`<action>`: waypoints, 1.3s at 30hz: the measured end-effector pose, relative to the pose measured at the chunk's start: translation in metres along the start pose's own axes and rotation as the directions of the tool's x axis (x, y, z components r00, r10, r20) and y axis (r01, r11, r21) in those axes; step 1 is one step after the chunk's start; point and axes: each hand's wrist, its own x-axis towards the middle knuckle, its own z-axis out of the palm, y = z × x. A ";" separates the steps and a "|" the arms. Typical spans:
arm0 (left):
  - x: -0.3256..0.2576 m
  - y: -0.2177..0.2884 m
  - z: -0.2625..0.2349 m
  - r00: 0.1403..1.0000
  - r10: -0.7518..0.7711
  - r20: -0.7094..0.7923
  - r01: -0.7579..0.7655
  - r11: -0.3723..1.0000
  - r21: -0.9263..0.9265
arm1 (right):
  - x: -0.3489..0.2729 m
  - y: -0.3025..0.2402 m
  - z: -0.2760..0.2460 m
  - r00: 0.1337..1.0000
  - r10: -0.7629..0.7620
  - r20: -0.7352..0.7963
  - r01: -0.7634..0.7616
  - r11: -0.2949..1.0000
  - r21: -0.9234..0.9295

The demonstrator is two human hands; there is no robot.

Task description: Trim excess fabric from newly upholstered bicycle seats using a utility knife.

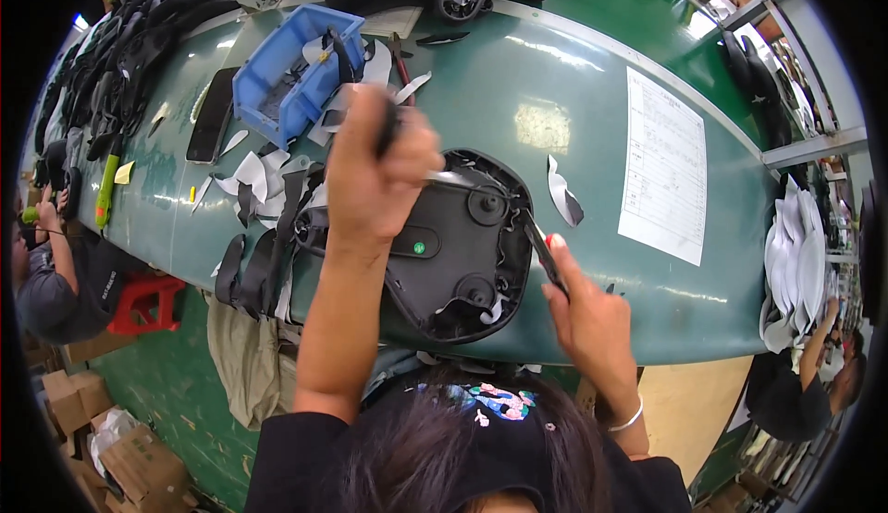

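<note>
A black moulded seat part (453, 254) lies underside up on the green table (592, 106), with a green dot sticker on it. My left hand (375, 175) is raised above its left side, fist shut on a black-handled tool whose metal tip reaches toward the part's top rim. My right hand (587, 314) is at the part's right edge, gripping a slim dark tool (544, 249) with a red bit at the handle, its tip against the rim.
A blue bin (287, 69) and a black phone (211, 115) sit at the back left among white and black trimmings (254, 180). A white paper sheet (664, 166) lies right. Black parts pile along the far edge. Other people sit at left and right.
</note>
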 end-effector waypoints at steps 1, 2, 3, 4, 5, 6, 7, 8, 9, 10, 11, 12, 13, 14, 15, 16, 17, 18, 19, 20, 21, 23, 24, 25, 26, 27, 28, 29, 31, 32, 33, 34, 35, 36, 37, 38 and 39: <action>0.003 -0.011 0.009 0.990 0.057 0.127 -0.132 0.656 0.743 | 0.004 0.005 -0.005 1.000 0.004 0.000 -0.004 1.000 -0.008; 0.004 -0.017 0.018 0.968 0.000 0.252 -0.250 -0.137 0.959 | 0.009 0.010 -0.012 0.999 0.023 0.040 -0.024 1.000 0.016; -0.004 -0.010 0.030 0.977 -0.128 0.168 -0.208 -0.440 0.874 | 0.012 0.012 -0.016 0.996 0.031 0.082 -0.035 0.998 0.049; -0.005 -0.010 0.024 0.978 -0.124 0.169 -0.207 -0.444 0.872 | 0.014 0.016 -0.018 0.996 0.025 0.081 -0.029 0.998 0.050; -0.005 -0.013 0.010 0.942 -0.238 0.237 -0.331 -0.536 0.777 | 0.015 0.020 -0.019 0.999 -0.021 0.033 0.018 0.995 0.103; -0.006 -0.010 -0.004 0.894 -0.350 0.279 -0.444 -0.613 0.653 | 0.021 0.021 -0.015 0.997 -0.078 -0.016 0.080 0.984 0.159; -0.003 -0.015 -0.010 0.883 -0.338 0.326 -0.469 -0.632 0.617 | 0.025 0.020 -0.016 0.996 -0.084 -0.016 0.086 0.984 0.158; -0.002 -0.017 -0.013 0.885 -0.333 0.326 -0.466 -0.635 0.616 | 0.030 0.020 -0.017 0.992 -0.121 -0.030 0.123 0.988 0.096; 0.001 -0.020 -0.015 0.886 -0.261 0.384 -0.463 -0.551 0.694 | 0.034 0.020 -0.017 0.988 -0.151 -0.045 0.153 0.988 0.033; 0.002 -0.022 -0.016 0.884 -0.182 0.430 -0.464 -0.455 0.760 | 0.039 0.021 -0.014 0.988 -0.148 -0.047 0.149 0.988 0.030; 0.002 -0.023 -0.016 0.882 -0.184 0.433 -0.467 -0.450 0.761 | 0.043 0.022 -0.009 0.988 -0.156 0.000 0.156 0.985 -0.076; 0.002 -0.024 -0.015 0.875 -0.135 0.466 -0.471 -0.461 0.752 | 0.046 0.022 -0.006 0.985 -0.165 0.050 0.172 0.969 -0.179; 0.001 -0.026 -0.015 0.863 -0.086 0.497 -0.475 -0.470 0.744 | 0.043 0.019 -0.006 0.985 -0.165 0.052 0.172 0.968 -0.183; 0.003 -0.027 -0.013 0.863 -0.083 0.498 -0.475 -0.466 0.746 | 0.034 0.016 -0.006 0.992 -0.117 0.055 0.127 0.965 -0.228; 0.002 -0.024 -0.009 0.883 0.136 0.450 -0.364 -0.408 0.837 | 0.026 0.010 -0.003 0.995 -0.081 0.058 0.093 0.961 -0.260; 0.003 -0.021 -0.008 0.860 0.347 0.373 -0.267 -0.317 0.910 | 0.016 0.002 -0.004 0.994 -0.088 0.059 0.101 0.961 -0.257; 0.003 -0.019 -0.010 0.857 0.439 0.270 -0.190 -0.218 0.957 | 0.003 -0.008 -0.006 0.993 -0.019 0.117 0.044 0.975 -0.217; 0.003 -0.012 -0.009 0.846 0.519 0.123 -0.090 -0.088 0.992 | -0.010 -0.016 -0.008 0.983 0.059 0.173 -0.027 0.983 -0.184; 0.006 -0.009 -0.017 0.890 0.456 -0.001 -0.067 0.135 0.989 | -0.016 -0.019 -0.007 0.987 0.066 0.149 -0.045 0.989 -0.138; 0.007 -0.007 -0.024 0.924 0.367 -0.109 -0.027 0.346 0.938 | -0.013 -0.021 -0.008 0.987 0.060 0.149 -0.040 0.990 -0.136; 0.004 -0.005 -0.019 0.926 0.360 -0.113 -0.023 0.353 0.935 | -0.006 -0.018 -0.011 0.992 0.050 0.120 -0.030 0.985 -0.168; -0.001 -0.003 -0.005 0.890 0.141 -0.434 0.263 0.619 0.740 | 0.022 0.000 -0.019 0.996 0.048 0.078 -0.030 0.976 -0.215; -0.017 -0.004 -0.009 0.894 0.121 -0.432 0.237 0.690 0.684 | 0.042 0.017 -0.021 0.994 -0.085 0.069 0.097 0.976 -0.194; -0.035 -0.011 -0.011 0.904 0.086 -0.418 0.210 0.763 0.612 | 0.061 0.031 -0.031 0.978 -0.203 0.050 0.209 0.959 -0.191; -0.058 -0.013 -0.010 0.936 -0.033 -0.351 0.271 0.705 0.656 | 0.082 0.041 -0.040 0.959 -0.249 0.133 0.274 0.935 -0.225; -0.072 -0.012 0.004 0.968 -0.044 -0.247 0.244 0.395 0.886 | 0.098 0.044 -0.048 0.923 -0.335 0.187 0.365 0.918 -0.157; -0.083 -0.007 0.012 0.996 -0.034 -0.077 0.082 0.185 0.979 | 0.109 0.042 -0.052 0.869 -0.435 0.236 0.462 0.883 -0.076; -0.083 0.001 0.019 0.994 -0.108 0.025 0.002 0.239 0.971 | 0.111 0.040 -0.054 0.862 -0.445 0.244 0.474 0.878 -0.073; -0.079 0.022 0.032 0.965 -0.199 0.170 -0.086 0.373 0.924 | 0.111 0.038 -0.055 0.806 -0.512 0.298 0.574 0.798 -0.181; -0.074 0.034 0.039 0.952 -0.218 0.213 -0.097 0.444 0.891 | 0.108 0.039 -0.059 0.806 -0.507 0.307 0.572 0.800 -0.182; -0.066 0.046 0.047 0.947 -0.165 0.275 -0.184 0.424 0.887 | 0.106 0.043 -0.064 0.838 -0.423 0.344 0.513 0.826 -0.234; -0.062 0.057 0.055 0.936 -0.117 0.333 -0.261 0.404 0.877 | 0.097 0.046 -0.070 0.865 -0.329 0.379 0.448 0.847 -0.287; -0.055 0.079 0.053 0.862 -0.018 0.507 -0.430 0.504 0.749 | 0.088 0.046 -0.073 0.877 -0.302 0.373 0.420 0.860 -0.289; -0.057 0.091 0.047 0.899 0.215 0.382 -0.417 0.688 0.594 | 0.074 0.049 -0.073 0.883 -0.282 0.376 0.402 0.867 -0.295; -0.066 0.130 0.064 0.857 0.425 0.292 -0.514 0.663 0.545 | 0.057 0.044 -0.076 0.900 -0.228 0.371 0.351 0.884 -0.310; -0.064 0.159 0.067 0.773 0.608 0.182 -0.610 0.634 0.475 | 0.042 0.041 -0.077 0.921 -0.143 0.361 0.277 0.893 -0.354; -0.057 0.163 0.066 0.802 0.540 0.254 -0.595 0.758 0.269 | 0.027 0.036 -0.077 0.925 -0.108 0.365 0.244 0.904 -0.352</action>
